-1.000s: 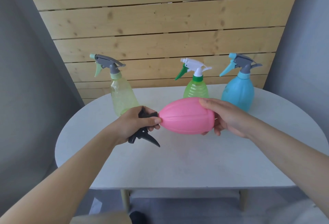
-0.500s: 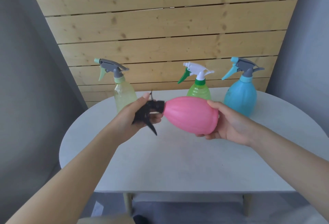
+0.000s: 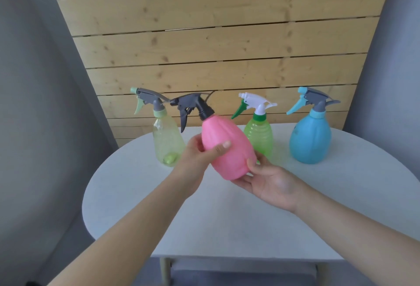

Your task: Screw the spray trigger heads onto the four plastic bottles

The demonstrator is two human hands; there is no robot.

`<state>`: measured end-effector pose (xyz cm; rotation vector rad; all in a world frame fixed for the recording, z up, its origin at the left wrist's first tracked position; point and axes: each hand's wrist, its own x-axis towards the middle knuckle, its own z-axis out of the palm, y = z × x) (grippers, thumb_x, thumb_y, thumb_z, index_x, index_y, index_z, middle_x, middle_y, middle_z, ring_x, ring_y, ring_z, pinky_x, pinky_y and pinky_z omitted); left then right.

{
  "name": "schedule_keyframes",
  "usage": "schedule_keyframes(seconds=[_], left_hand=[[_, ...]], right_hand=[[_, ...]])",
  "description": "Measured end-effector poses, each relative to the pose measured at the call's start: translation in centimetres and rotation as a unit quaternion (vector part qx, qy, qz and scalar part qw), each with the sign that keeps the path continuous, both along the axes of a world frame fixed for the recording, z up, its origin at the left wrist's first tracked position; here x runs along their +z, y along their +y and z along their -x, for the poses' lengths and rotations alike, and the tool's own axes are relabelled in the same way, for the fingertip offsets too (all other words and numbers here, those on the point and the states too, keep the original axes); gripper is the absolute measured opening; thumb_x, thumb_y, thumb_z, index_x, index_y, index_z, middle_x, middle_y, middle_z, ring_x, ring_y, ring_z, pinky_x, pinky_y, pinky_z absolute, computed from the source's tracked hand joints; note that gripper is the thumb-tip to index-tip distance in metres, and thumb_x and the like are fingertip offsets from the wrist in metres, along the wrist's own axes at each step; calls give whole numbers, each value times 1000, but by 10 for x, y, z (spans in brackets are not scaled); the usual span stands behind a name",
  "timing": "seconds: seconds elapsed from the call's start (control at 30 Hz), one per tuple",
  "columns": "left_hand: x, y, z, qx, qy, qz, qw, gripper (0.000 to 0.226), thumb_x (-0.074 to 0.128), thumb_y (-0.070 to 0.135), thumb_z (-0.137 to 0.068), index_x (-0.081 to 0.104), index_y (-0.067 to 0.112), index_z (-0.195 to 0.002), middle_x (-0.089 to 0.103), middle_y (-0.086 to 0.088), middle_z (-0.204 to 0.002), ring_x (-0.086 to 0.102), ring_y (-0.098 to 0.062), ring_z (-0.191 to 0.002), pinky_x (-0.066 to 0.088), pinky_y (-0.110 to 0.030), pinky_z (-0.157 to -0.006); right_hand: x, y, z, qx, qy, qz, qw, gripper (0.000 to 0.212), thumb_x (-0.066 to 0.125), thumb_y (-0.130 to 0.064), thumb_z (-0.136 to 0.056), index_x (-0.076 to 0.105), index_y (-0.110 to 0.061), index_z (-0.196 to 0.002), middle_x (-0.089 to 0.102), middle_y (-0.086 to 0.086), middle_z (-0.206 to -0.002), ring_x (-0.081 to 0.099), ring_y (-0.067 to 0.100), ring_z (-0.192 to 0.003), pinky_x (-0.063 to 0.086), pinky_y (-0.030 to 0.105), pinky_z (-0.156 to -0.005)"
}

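Observation:
I hold a pink bottle [image 3: 227,147] above the table, nearly upright and tilted left, with a black trigger head [image 3: 193,106] on its neck. My left hand [image 3: 200,151] grips the bottle's left side, thumb across the front. Under its base, my right hand [image 3: 268,181] cups it with the palm up. Behind stand a pale yellow-green bottle [image 3: 167,140] with a grey trigger head [image 3: 147,99], a bright green bottle [image 3: 260,137] with a white head [image 3: 255,101], and a blue bottle [image 3: 310,140] with a grey and blue head [image 3: 314,101].
The white oval table [image 3: 227,217] carries the three standing bottles along its far side. A wooden plank wall [image 3: 216,47] rises behind it, with grey walls on both sides. A table leg [image 3: 166,272] shows below the near edge.
The pink bottle swung from lying sideways to nearly upright and moved back. My left hand left the trigger head and now grips the body; my right hand shifted under the base.

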<state>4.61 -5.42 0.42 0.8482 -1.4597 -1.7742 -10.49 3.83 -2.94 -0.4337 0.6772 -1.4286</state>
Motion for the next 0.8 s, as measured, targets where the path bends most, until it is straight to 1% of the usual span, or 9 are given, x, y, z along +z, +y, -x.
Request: schedule_keyframes(seconds=[0.1,0.17,0.23,0.37,0.43,0.5,0.63,0.7,0.8], left_hand=[[-8,-4,3,19,-49,22,998,92,88,28,-55,34,22,-129,54,-2,-121,56,-23,-111,52,-44,-91],[-10,-12,3,45,-73,43,995,86,86,25,-60,34,27,-129,54,2,-117,55,-22,-108,53,-44,-87],[-13,-22,5,75,-114,81,987,87,85,25,-62,33,28,-133,54,3,-116,54,-22,-107,52,-42,-85],[-20,-39,16,115,-168,137,969,91,84,28,-62,30,28,-136,51,4,-114,51,-22,-104,45,-35,-74],[-22,-45,21,123,-188,166,960,92,84,29,-61,30,29,-136,50,3,-116,50,-22,-104,46,-36,-74],[-27,-50,27,129,-208,194,950,92,83,30,-61,30,28,-136,50,1,-119,49,-22,-104,46,-38,-75],[-35,-56,35,134,-228,210,941,94,83,31,-61,29,26,-137,48,-3,-124,47,-21,-101,42,-35,-72],[-37,-57,37,141,-235,214,938,94,83,31,-61,28,26,-138,46,-4,-127,44,-19,-97,40,-34,-71],[-36,-56,38,149,-244,219,933,96,83,29,-63,26,25,-139,44,-6,-130,42,-18,-96,39,-35,-71]], right_hand=[[-3,-8,-7,-21,86,-11,996,65,59,2,-77,34,-20,-133,62,15,-117,63,29,-101,52,38,-89],[-2,-12,-10,-34,134,-21,990,57,54,7,-84,36,-20,-132,60,16,-119,63,27,-99,51,34,-87],[-1,-15,-14,-41,166,-37,985,52,52,8,-87,38,-19,-130,59,16,-119,62,25,-97,52,33,-83],[1,-18,-22,-77,244,-92,962,41,52,8,-87,48,-7,-124,56,11,-99,60,27,-93,56,30,-71],[3,-19,-23,-88,268,-115,953,29,53,6,-87,56,-9,-111,58,10,-98,63,26,-89,57,29,-66],[5,-19,-23,-91,284,-122,947,22,53,3,-86,58,-14,-99,61,10,-101,66,24,-85,57,28,-63],[7,-20,-18,-98,315,-124,936,26,52,2,-85,57,-13,-106,62,7,-98,67,20,-80,56,26,-61],[9,-20,-15,-100,317,-126,935,26,51,2,-85,58,-12,-107,62,4,-92,66,18,-76,54,25,-59],[15,-18,-15,-105,326,-126,931,24,51,0,-86,59,-13,-104,64,3,-92,65,17,-72,52,22,-54]])
